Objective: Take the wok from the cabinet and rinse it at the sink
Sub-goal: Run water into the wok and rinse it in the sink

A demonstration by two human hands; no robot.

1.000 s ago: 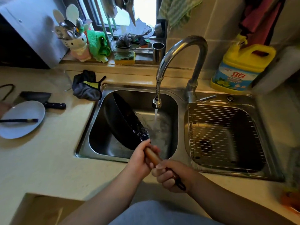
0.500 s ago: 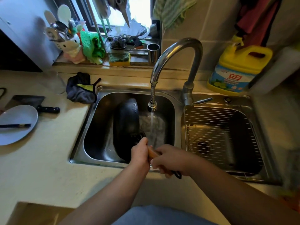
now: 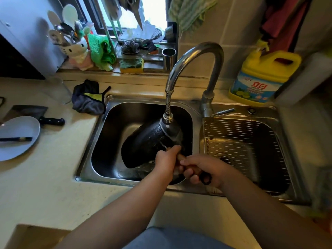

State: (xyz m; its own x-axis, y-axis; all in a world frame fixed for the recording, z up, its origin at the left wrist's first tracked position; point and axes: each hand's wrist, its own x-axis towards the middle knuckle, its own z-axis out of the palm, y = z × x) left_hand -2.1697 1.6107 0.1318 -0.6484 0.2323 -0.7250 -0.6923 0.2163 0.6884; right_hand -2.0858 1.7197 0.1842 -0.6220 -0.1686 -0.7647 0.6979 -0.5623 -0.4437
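Note:
The black wok stands tilted in the left basin of the steel sink, its wet rounded underside turned up towards me. Water runs from the curved faucet, whose nozzle hangs right over the wok's upper edge. My left hand grips the wooden handle close to the wok. My right hand holds the same handle further back, near its black hanging loop.
A wire rack lies in the right basin. A yellow detergent jug stands behind it. On the counter to the left are a dark cloth, a cleaver and a grey plate with chopsticks. Utensils and sponges crowd the windowsill.
The wok has rolled over in the basin, from its inside facing left to its underside facing up, and has shifted right under the nozzle. Both hands stayed on the handle.

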